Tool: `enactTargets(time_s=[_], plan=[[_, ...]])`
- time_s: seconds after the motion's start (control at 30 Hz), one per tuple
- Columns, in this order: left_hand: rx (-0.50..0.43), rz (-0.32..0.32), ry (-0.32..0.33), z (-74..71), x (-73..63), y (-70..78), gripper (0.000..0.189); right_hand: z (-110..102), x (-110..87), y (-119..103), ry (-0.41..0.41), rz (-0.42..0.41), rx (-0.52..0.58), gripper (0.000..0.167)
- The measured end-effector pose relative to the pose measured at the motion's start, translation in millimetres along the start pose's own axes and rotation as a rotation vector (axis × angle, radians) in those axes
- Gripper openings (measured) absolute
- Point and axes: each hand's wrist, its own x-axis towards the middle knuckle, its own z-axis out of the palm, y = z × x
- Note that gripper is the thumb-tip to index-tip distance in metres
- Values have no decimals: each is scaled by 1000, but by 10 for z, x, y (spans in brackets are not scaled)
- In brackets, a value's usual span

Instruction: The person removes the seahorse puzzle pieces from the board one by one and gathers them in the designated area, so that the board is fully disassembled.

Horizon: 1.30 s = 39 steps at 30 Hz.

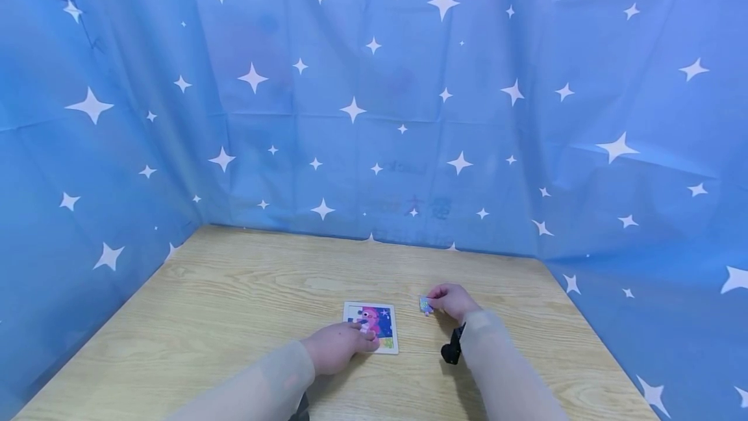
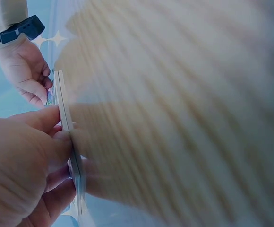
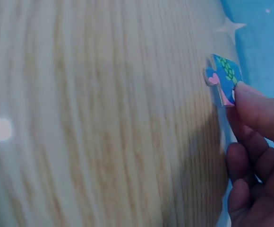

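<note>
A white-framed jigsaw puzzle board [image 1: 395,336] lies on the table, its picture a pink sea creature on dark blue. My left hand [image 1: 337,346] covers its lower left part and grips it, with thumb and fingers at the near edge in the left wrist view; the fingertips are partly hidden. To the right of the board, my right hand [image 1: 454,302] pinches a jigsaw piece [image 3: 226,75] between thumb and finger. That piece is blue with a green turtle pattern and a pink heart. It is held at the tabletop, apart from the board.
The light wooden table [image 1: 263,278] surrounds the board on all sides. A blue curtain [image 1: 350,148] with white stars hangs behind and along both sides. A black wrist camera [image 1: 452,346] is strapped to the right wrist.
</note>
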Motion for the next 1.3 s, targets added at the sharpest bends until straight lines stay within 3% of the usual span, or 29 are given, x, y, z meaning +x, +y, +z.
enactTargets(time_s=[0.47, 0.9, 1.13, 1.3], plan=[[-69, -27, -1, 7, 2, -1, 35, 82, 45, 97, 58, -10, -37, 5], [14, 36, -6, -33, -26, 10, 35, 53, 38, 81, 46, -4, -5, 6], [31, 61, -4, -30, -25, 7, 35, 70, -22, -22, 42, 15, 9, 10], [26, 56, -8, -39, -24, 4, 36, 169, -41, -187, 14, -19, 14, 13]])
